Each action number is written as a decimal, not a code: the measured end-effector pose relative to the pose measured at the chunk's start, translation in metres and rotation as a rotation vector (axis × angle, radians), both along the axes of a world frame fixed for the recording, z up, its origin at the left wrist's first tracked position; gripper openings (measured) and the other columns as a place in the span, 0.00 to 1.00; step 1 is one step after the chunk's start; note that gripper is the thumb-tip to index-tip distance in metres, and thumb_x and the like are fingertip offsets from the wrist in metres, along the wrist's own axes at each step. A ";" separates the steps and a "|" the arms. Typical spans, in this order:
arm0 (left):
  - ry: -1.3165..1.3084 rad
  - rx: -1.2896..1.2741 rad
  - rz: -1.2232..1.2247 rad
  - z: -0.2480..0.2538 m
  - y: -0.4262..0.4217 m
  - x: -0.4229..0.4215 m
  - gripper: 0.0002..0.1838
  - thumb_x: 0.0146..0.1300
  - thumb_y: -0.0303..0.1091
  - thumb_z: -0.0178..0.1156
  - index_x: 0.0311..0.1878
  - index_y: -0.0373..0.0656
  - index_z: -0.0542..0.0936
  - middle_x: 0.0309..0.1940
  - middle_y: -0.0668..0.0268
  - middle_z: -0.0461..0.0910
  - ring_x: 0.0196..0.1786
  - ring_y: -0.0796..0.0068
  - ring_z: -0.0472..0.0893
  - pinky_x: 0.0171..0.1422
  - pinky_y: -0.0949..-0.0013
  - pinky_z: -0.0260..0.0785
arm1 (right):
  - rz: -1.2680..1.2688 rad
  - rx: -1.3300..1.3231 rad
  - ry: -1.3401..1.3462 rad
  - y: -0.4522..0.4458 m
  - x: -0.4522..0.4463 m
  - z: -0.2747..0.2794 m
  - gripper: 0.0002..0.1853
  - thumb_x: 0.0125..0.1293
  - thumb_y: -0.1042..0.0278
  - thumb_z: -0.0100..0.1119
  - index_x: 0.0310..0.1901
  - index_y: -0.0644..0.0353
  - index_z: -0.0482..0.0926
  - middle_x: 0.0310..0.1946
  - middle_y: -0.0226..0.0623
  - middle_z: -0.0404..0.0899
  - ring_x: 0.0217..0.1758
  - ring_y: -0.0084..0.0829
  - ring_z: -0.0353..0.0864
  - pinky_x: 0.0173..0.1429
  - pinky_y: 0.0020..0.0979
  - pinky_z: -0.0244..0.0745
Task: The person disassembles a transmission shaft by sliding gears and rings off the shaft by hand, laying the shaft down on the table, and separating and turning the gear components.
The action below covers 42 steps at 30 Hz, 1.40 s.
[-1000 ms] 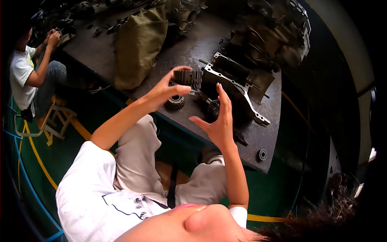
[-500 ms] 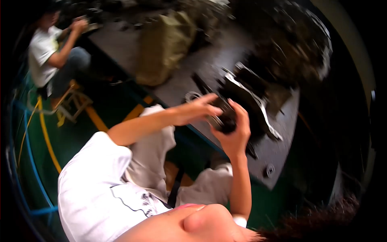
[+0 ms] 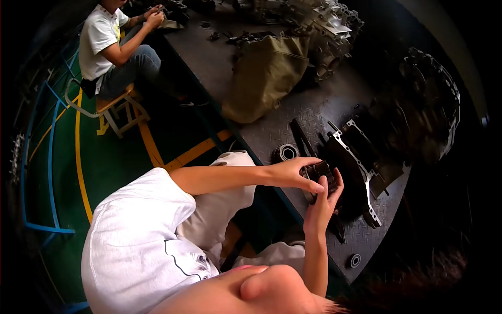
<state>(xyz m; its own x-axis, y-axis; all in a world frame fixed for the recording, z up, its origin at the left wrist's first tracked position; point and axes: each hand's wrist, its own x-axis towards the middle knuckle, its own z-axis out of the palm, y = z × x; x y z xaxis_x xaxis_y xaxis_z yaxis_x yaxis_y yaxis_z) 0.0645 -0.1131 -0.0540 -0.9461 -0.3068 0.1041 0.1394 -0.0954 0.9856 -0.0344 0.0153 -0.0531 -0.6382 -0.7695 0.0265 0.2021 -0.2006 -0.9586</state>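
Observation:
Both of my hands are on a dark, ribbed metal part [image 3: 320, 170], whose exact kind I cannot make out. My left hand [image 3: 294, 174] grips its upper left side, the index finger over the top and the thumb across the front. My right hand [image 3: 322, 206] holds it from below and the right, with fingers curled up round it. My hands cover much of the part. Just beyond my left hand, a toothed metal ring [image 3: 287, 152] and a dark bar [image 3: 302, 137] lie on the table [image 3: 308, 102]. A dark metal casting with a bright edge [image 3: 361, 170] is right of my hands.
A small bearing [image 3: 355, 260] lies near the table's near corner. Farther off are an olive cloth [image 3: 272, 78], a silvery machine casting [image 3: 329, 29] and a large dark housing [image 3: 436, 104]. A co-worker [image 3: 102, 44] sits on a stool [image 3: 121, 112] at the left, hands raised.
My view has swung, so the table and co-worker appear shifted right, and the picture is sharper. My left hand's fingers, spread and blurred before, now close on the part.

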 end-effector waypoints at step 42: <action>-0.051 -0.094 0.089 0.004 0.008 0.020 0.46 0.45 0.40 0.77 0.67 0.34 0.68 0.55 0.60 0.77 0.57 0.74 0.76 0.64 0.71 0.68 | 0.205 0.009 -0.219 0.014 -0.005 -0.002 0.29 0.64 0.70 0.69 0.64 0.62 0.67 0.57 0.34 0.76 0.59 0.25 0.76 0.64 0.30 0.71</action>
<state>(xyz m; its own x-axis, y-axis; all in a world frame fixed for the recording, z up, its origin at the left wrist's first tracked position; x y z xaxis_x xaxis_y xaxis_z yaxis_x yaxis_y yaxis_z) 0.0845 -0.1055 -0.0502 -0.9205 -0.3806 0.0885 0.0925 0.0079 0.9957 -0.0398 0.0297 -0.0552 -0.4590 -0.8826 -0.1016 0.4394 -0.1260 -0.8894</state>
